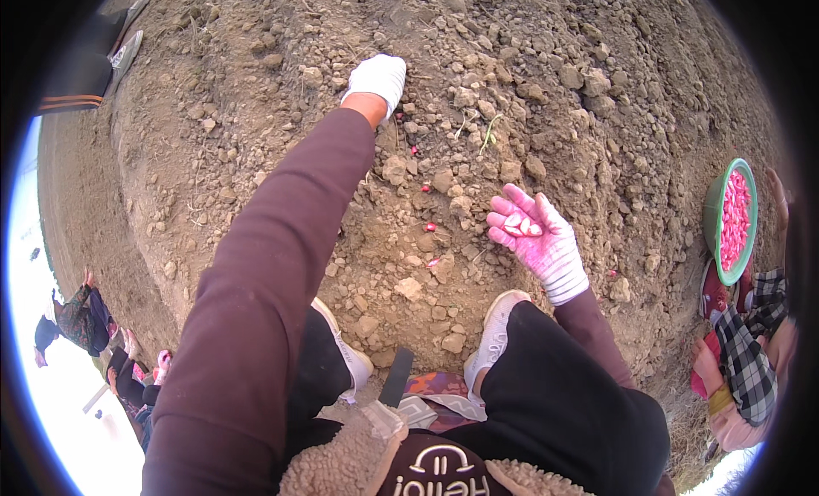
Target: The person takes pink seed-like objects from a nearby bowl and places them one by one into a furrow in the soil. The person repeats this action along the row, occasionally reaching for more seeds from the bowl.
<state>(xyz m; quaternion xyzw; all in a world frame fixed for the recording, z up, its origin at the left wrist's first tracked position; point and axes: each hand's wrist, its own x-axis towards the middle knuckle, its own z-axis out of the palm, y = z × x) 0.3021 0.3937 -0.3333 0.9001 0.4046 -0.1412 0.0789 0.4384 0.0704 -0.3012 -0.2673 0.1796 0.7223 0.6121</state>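
My left hand (377, 80), in a white glove, reaches far forward and touches the soil of a furrow; its fingers are turned down and hidden, so what they hold does not show. Palm up above the soil on the right, my right hand (534, 234) wears a pink-stained white glove. Several pink-coated garlic cloves (521, 226) rest in its cupped fingers. Between the two hands a loose line of pink pieces (430, 226) lies in the cloddy furrow soil (409, 288), running from near my left hand back towards my feet.
A green basin (711, 218) full of pink-coated cloves stands at the right, beside a person in a checked sleeve (745, 361). More people are at the lower left. Another person's shoe (127, 54) is at the upper left. My white shoes (502, 326) stand on either side of the furrow.
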